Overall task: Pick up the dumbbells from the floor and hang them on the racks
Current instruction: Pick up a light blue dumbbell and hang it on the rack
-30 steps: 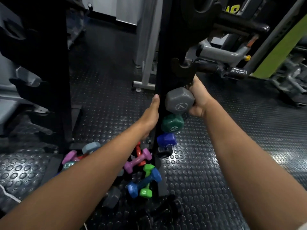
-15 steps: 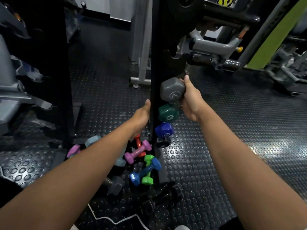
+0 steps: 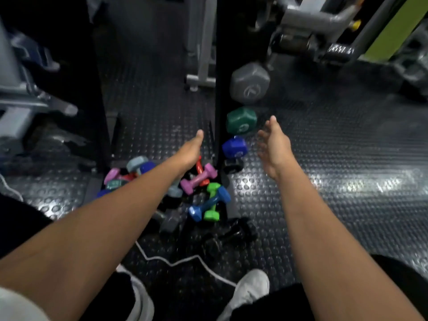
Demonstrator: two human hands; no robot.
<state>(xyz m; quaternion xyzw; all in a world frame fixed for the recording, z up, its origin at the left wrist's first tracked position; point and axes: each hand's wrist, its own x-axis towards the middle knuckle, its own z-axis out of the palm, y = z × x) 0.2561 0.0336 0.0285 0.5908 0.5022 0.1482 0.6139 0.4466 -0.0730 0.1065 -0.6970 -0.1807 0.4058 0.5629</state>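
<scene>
A black upright rack (image 3: 221, 93) stands ahead with a grey dumbbell (image 3: 250, 83), a green dumbbell (image 3: 241, 121) and a blue dumbbell (image 3: 234, 147) hanging one below another on its right side. On the floor at its foot lie several small dumbbells: a purple one (image 3: 199, 178), a blue one (image 3: 208, 203), a bright green one (image 3: 212, 202) and black ones (image 3: 231, 236). My left hand (image 3: 191, 149) is held flat over the pile, holding nothing. To the right of the rack, my right hand (image 3: 274, 144) is open and empty, just below the green dumbbell.
A second black upright (image 3: 92, 89) stands to the left with more coloured dumbbells (image 3: 129, 172) at its base. Grey gym machines (image 3: 319, 26) fill the back right and the left edge. A white cable (image 3: 185, 260) crosses the studded rubber floor by my shoes (image 3: 250, 290).
My right hand has let go of the grey dumbbell, which stays on the rack, and has dropped lower. My left hand has come off the rack post. The view has tilted down.
</scene>
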